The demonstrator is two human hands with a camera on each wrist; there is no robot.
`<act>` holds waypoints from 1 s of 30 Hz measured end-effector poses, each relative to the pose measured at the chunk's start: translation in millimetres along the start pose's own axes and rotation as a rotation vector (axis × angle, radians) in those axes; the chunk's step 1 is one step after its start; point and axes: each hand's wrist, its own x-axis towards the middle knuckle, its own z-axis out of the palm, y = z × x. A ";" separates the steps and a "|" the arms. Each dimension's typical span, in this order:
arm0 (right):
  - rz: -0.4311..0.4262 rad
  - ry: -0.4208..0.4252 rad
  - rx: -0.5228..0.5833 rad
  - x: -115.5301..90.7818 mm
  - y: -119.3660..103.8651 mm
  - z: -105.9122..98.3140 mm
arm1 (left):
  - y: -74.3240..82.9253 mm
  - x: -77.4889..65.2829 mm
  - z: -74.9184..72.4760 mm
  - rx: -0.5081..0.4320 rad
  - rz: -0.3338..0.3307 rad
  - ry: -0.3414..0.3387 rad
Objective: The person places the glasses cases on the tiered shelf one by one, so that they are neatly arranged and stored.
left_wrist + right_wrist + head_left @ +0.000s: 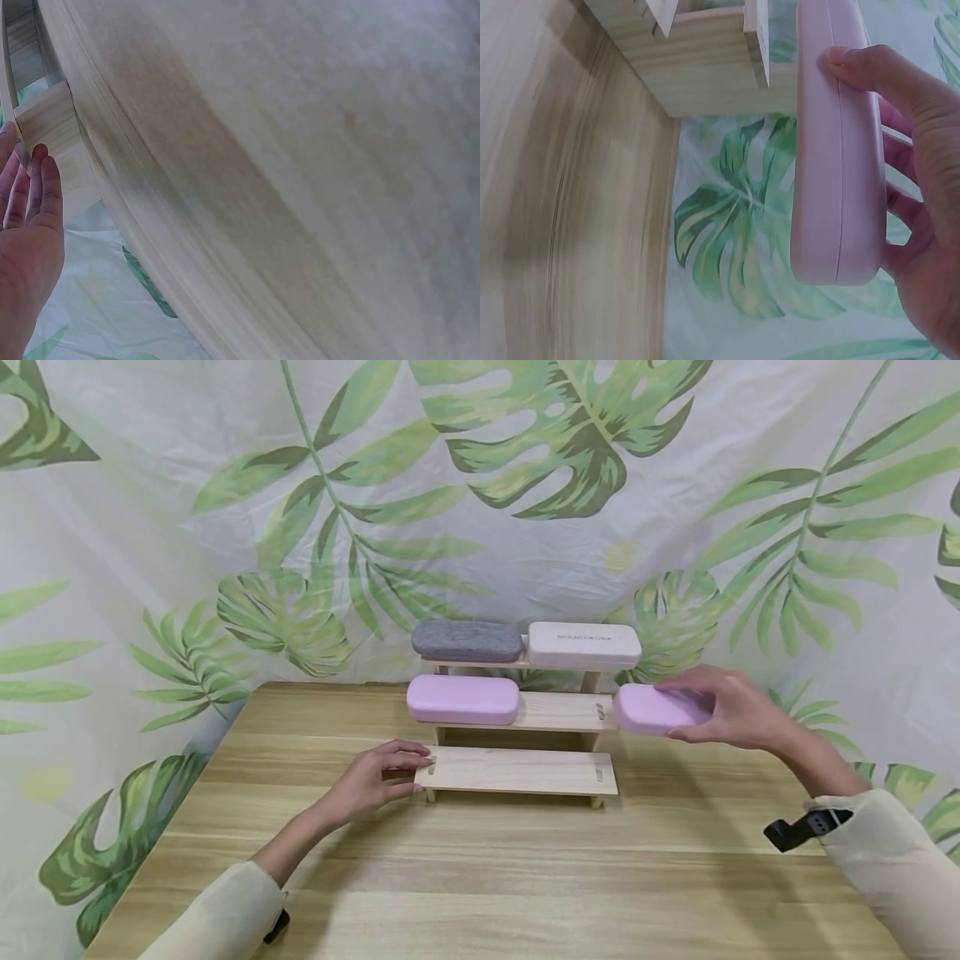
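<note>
My right hand [723, 706] holds a pink glasses case [651, 708] just off the right end of the middle shelf. In the right wrist view, the thumb presses one side of that pink case [836, 187] and the fingers wrap behind it. My left hand [378, 777] rests its fingertips against the left end of the bottom shelf [517, 770] of a wooden three-step stand. A second pink glasses case [462, 699] lies on the left of the middle shelf [558, 710]. Up on the top shelf sit a grey fabric case [467, 640] and a white lettered case [583, 645].
The stand is on a wood-grain table [487, 885], near its back edge. Behind hangs a white cloth [525, 560] printed with green leaves. A dark strap [806, 828] is around the right wrist.
</note>
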 end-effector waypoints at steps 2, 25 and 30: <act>-0.003 -0.007 0.001 3.2 -2.4 1.4 | 0.1 -0.2 0.3 -0.005 -0.006 -0.001; -0.031 0.018 0.022 32.2 -20.1 21.7 | 1.1 0.1 -1.0 0.029 0.002 -0.003; -0.032 0.018 0.032 34.8 -22.3 26.2 | 0.4 0.6 -0.8 0.042 0.005 -0.003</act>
